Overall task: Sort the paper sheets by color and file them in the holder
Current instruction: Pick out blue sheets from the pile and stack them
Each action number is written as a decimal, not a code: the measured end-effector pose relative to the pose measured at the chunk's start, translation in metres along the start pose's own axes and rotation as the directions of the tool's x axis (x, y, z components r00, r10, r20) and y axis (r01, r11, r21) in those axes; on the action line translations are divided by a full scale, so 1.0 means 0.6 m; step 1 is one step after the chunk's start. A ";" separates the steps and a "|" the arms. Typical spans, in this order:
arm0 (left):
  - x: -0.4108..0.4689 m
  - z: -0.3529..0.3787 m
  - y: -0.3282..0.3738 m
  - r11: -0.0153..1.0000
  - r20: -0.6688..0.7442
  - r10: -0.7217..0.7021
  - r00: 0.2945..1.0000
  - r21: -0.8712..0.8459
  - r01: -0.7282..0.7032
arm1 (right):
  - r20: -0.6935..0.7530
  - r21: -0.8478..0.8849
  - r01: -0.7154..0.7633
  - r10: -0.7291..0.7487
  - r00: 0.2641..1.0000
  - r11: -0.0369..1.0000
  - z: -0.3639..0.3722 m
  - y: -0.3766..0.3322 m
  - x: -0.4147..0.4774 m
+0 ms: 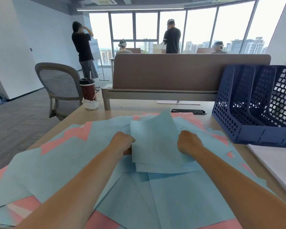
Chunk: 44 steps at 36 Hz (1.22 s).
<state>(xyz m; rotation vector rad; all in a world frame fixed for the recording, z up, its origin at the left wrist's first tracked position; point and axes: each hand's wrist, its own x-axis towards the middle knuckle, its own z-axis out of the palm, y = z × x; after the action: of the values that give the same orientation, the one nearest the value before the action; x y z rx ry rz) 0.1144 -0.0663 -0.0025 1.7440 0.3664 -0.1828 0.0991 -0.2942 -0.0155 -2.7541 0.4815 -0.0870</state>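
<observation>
Your left hand and right hand each have their grip clamped on the blue sheets mid-frame; the file holder stands at right.

Red lidded cup, black phone, grey mesh chair, brown desk divider

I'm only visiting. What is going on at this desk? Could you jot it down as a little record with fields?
left hand: grips the left edge of a lifted bundle of blue sheets
right hand: grips the bundle's right edge
loose pile: more blue paper mixed with pink sheets, spread over the desk
holder: dark blue mesh, far right, no sheets seen in it
also there: phone, cup
</observation>
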 end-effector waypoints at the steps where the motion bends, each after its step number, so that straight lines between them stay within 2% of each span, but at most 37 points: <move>1: -0.001 0.003 -0.002 1.000 0.007 -0.006 1.000 0.010 0.006 | 0.007 -0.024 0.003 -0.003 1.000 1.000 -0.001 0.003 -0.001; 4: -0.001 0.011 -0.007 0.999 0.014 0.008 1.000 0.051 -0.009 | 0.041 -0.069 0.021 -0.019 0.999 0.997 -0.001 0.006 -0.005; 7: 0.001 0.018 -0.011 0.996 0.028 0.013 1.000 0.084 -0.015 | 0.046 -0.032 0.007 -0.006 0.999 0.999 0.002 0.003 -0.008; 11: -0.007 0.023 -0.012 0.969 0.062 0.115 0.991 0.212 -0.126 | 0.016 0.130 -0.050 0.049 0.999 0.990 0.001 0.003 -0.005; 15: -0.015 0.015 -0.001 0.927 0.022 0.239 0.971 0.294 -0.234 | 0.055 0.267 -0.080 0.067 0.996 0.960 -0.009 0.000 -0.002; 20: -0.007 -0.006 0.009 0.882 0.002 0.322 0.947 0.363 -0.301 | 0.066 0.494 -0.124 0.105 0.992 0.861 -0.005 -0.012 0.002; 23: 0.008 -0.022 0.014 0.852 0.013 0.371 0.929 0.393 -0.345 | 0.046 0.542 -0.109 0.100 0.994 0.833 0.009 -0.027 0.007; 28: 0.043 -0.042 0.021 0.801 0.007 0.388 0.922 0.492 -0.341 | -0.051 0.418 -0.049 0.077 0.996 0.907 0.026 -0.063 0.019; 34: 0.089 -0.054 0.009 0.712 0.095 0.372 0.924 0.610 -0.349 | -0.079 0.232 -0.010 0.029 0.996 0.973 0.051 -0.093 0.023; 38: 0.123 -0.058 -0.001 0.653 0.095 0.350 0.932 0.689 -0.316 | -0.160 0.107 0.009 0.009 0.987 0.994 0.062 -0.104 0.032; 44: 0.145 -0.055 -0.003 0.533 0.080 0.338 0.938 0.805 -0.261 | -0.153 0.032 0.005 0.000 0.988 0.999 0.071 -0.107 0.043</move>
<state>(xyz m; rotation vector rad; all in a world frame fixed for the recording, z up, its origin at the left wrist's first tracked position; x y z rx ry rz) 0.1929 -0.0214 -0.0251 2.7189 0.0001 -0.0071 0.1486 -0.2325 -0.0334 -2.7286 0.5118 -0.3066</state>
